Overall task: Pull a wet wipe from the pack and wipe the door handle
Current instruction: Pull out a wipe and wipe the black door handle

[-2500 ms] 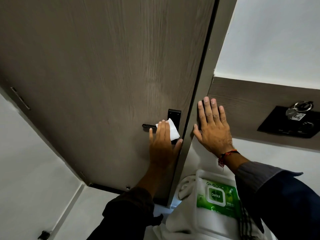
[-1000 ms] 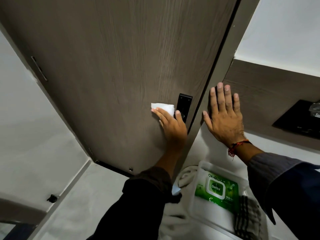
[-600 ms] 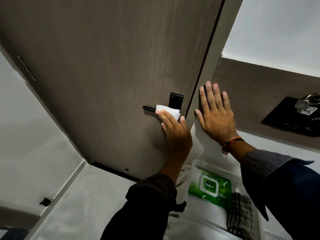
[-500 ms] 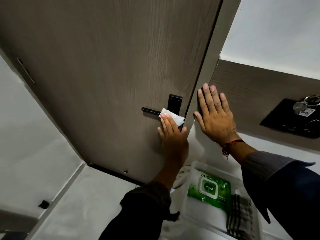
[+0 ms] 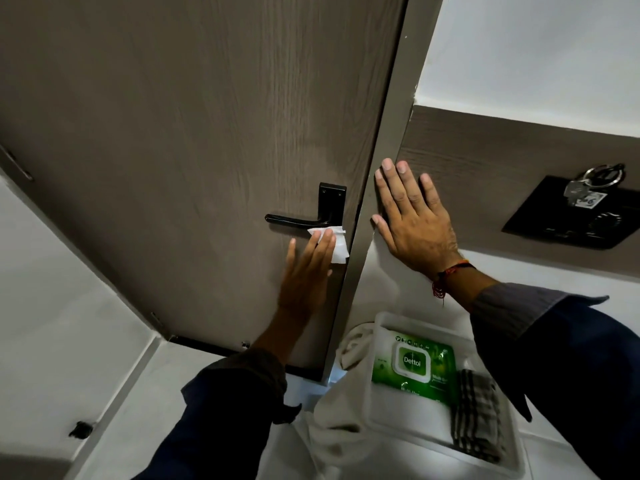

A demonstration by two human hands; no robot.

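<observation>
A black lever door handle [image 5: 294,220] with its back plate [image 5: 331,202] sits on the brown wooden door [image 5: 194,133]. My left hand [image 5: 306,268] presses a folded white wet wipe [image 5: 337,244] flat against the door just below the handle's plate, fingers extended over the wipe. The lever itself is uncovered. My right hand [image 5: 414,220] lies flat and spread on the door frame and the wall panel, holding nothing. The green wet wipe pack [image 5: 414,368] rests in a white tray [image 5: 498,455] below my right arm.
A black wall plate [image 5: 568,220] with a key ring [image 5: 595,183] hangs on the brown panel at right. A checked cloth [image 5: 478,417] lies in the tray and a white towel [image 5: 353,344] beside it. A small black door stop [image 5: 80,429] sits on the floor at lower left.
My left hand has slid the wipe off the lever and down to just below the handle plate. The lever now shows in full. My right hand stays on the frame.
</observation>
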